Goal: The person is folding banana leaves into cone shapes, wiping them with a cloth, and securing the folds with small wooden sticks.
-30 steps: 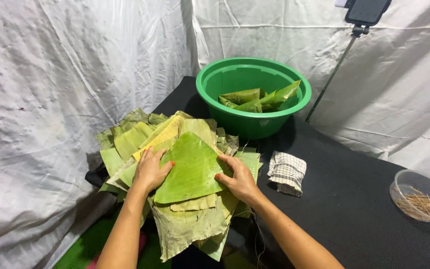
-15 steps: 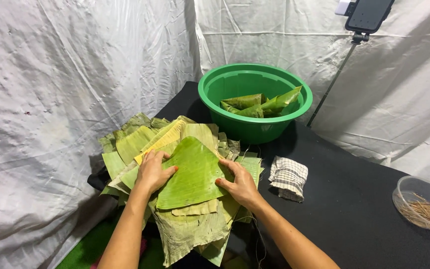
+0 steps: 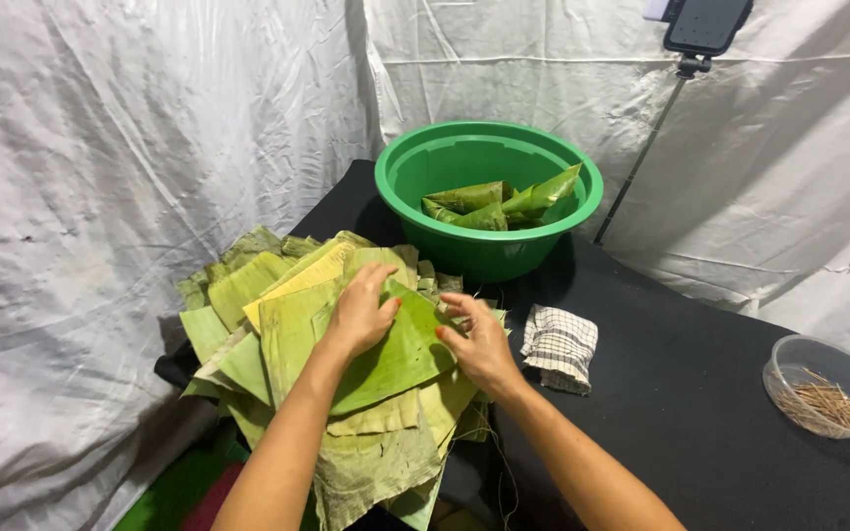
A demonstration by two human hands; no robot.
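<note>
The left hand (image 3: 364,313) lay spread, fingers loosely curled, on the top bright green banana leaf piece (image 3: 395,349), pressing near its upper corner, while the right hand (image 3: 479,339) pinched the same leaf's right edge between thumb and fingertips. That leaf sat atop a tall, ragged stack of cut green and yellowish banana leaves (image 3: 277,324) at the tabletop's near left corner, some sheets overhanging the black-covered tabletop (image 3: 681,393) edge. To handle the leaf well, it seemed best to keep one hand flat as an anchor and work the edge gently along the grain, since such leaves likely tear easily. Just right of the stack lay a folded checked white cloth (image 3: 560,344); behind it stood a round green plastic basin (image 3: 489,211) holding folded leaf cones (image 3: 499,202). A clear small bowl of thin sticks (image 3: 828,388) sat at the far right edge. Open black surface lay between cloth and bowl; white sheeting (image 3: 100,197) crowded the left side closely.
</note>
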